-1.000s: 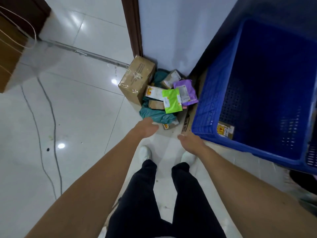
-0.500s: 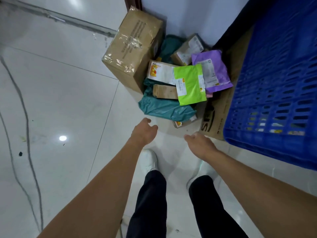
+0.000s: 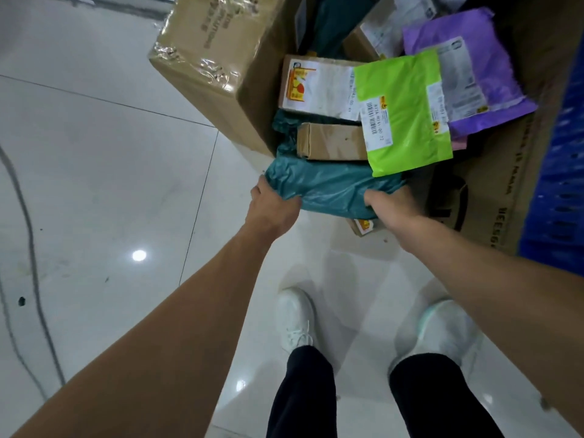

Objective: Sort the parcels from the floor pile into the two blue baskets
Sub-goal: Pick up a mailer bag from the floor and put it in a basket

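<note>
Green mailer (image 3: 407,112) and small box (image 3: 331,142) overlie teal bag (image 3: 331,191) (blue basket (image 3: 562,184) right).

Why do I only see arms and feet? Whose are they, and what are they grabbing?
There is no robot here. The camera sits on a person's head and looks down, so you see only their arms, legs and white shoes. On the tiled floor lie parcels: a big cardboard box, a small brown box, a green mailer and a purple mailer. The left hand and the right hand each grip one end of a teal plastic bag at the front. The blue basket stands at the right edge.
</note>
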Demonstrator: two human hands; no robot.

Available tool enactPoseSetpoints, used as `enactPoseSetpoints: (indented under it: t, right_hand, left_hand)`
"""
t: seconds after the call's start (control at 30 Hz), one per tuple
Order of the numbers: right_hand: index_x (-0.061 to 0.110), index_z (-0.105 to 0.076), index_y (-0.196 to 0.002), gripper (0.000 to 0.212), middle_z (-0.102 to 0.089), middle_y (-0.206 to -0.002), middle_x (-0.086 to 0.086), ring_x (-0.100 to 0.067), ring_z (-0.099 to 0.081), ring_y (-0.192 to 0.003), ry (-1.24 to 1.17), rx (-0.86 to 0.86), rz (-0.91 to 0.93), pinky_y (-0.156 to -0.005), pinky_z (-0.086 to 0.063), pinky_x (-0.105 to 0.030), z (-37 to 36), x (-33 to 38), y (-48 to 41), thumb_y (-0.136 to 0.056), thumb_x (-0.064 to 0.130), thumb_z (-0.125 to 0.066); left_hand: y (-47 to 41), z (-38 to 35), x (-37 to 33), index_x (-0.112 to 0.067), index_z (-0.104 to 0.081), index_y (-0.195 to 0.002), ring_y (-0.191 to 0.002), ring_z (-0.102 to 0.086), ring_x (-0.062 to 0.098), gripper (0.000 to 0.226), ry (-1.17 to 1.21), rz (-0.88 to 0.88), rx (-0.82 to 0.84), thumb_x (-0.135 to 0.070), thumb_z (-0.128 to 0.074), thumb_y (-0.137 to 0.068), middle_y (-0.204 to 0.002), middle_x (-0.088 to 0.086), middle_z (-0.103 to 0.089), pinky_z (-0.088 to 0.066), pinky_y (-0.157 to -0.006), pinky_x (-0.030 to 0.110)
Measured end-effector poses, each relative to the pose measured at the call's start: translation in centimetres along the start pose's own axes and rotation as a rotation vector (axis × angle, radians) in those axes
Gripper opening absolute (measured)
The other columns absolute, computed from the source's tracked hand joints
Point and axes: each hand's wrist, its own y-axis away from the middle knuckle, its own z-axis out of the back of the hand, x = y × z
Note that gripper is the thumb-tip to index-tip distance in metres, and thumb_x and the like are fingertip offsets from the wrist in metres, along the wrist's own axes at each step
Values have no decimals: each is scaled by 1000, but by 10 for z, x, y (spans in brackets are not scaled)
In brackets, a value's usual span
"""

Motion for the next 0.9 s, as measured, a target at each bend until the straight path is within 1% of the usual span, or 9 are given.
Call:
enactPoseSetpoints:
  t: [0.1, 0.17, 0.23, 0.3, 0.4, 0.6, 0.67, 0.83, 0.9]
  right_hand:
    - [11, -57, -128, 72, -64, -125, -7, -28, -60, -113, -104, 0, -21, -92, -49, -34, -6, 1, -2, -62, 38, -61]
    - [12, -56, -131, 71, -63, -126, -8, -29, -59, -114, -148, -1, -43, -94, -49, -36, -10, 3, -3, -64, 35, -61]
    - [11, -54, -132, 69, -62, -126, -10, -29, -59, -113, -172, 4, -58, -89, -48, -35, -10, 2, -5, -67, 32, -62]
    - [11, -54, -132, 70, -63, -125, -9, -30, -59, -112, -184, 23, -67, -85, -46, -33, -8, 0, -7, -65, 30, -60]
    - [12, -55, -129, 59, -64, -119, -7, -27, -61, -108, -214, 73, -54, -89, -50, -36, -1, -2, -7, -71, 25, -62]
    - [17, -63, -112, 66, -72, -105, -6, -26, -69, -97, -298, 202, -52, -93, -56, -49, 10, -8, 6, -48, 33, -62]
    - [19, -63, -113, 74, -73, -105, -5, -27, -71, -96, -339, 237, -95, -92, -57, -53, 8, -17, 11, -41, 40, -64]
    - [26, -59, -121, 76, -73, -108, 0, -23, -70, -99, -290, 316, -171, -96, -54, -48, 12, -35, 47, -50, 54, -68]
    - [27, -60, -120, 74, -73, -108, 2, -21, -69, -100, -257, 340, -182, -97, -53, -47, 21, -34, 74, -52, 56, -67]
  left_hand:
    - [-10, 1, -4, -19, -18, -157, -134, -45, 25, 83, 140, 24, 64, -28, -64, -89, -152, 3, -40, -40, -111, 38]
    - [-16, 0, -5, -19, -23, -155, -121, -49, 21, 73, 200, 49, 84, -22, -62, -93, -146, 2, -47, -41, -98, 32]
    - [-18, 0, -6, -20, -25, -154, -114, -49, 20, 70, 241, 49, 79, -20, -61, -94, -141, 1, -50, -39, -93, 31]
    - [-16, 0, -8, -23, -24, -154, -114, -50, 20, 72, 266, 34, 72, -17, -61, -93, -138, 0, -51, -41, -92, 32]
    - [-13, 1, -8, -25, -26, -153, -114, -52, 21, 73, 269, 31, 74, -17, -62, -91, -136, 0, -53, -42, -91, 32]
    - [1, 14, -16, -22, -31, -150, -112, -53, 21, 65, 227, 23, 53, -19, -62, -93, -130, 0, -54, -41, -89, 32]
    - [13, 20, -18, -22, -33, -149, -112, -54, 22, 64, 212, 36, 52, -20, -63, -92, -130, 1, -55, -43, -90, 34]
    - [54, 46, -20, -20, -36, -146, -110, -56, 24, 61, 175, 87, 41, -21, -63, -91, -127, 3, -57, -46, -91, 37]
    - [75, 59, -19, -21, -37, -146, -111, -56, 24, 61, 157, 96, 51, -21, -63, -91, -128, 3, -58, -47, -97, 40]
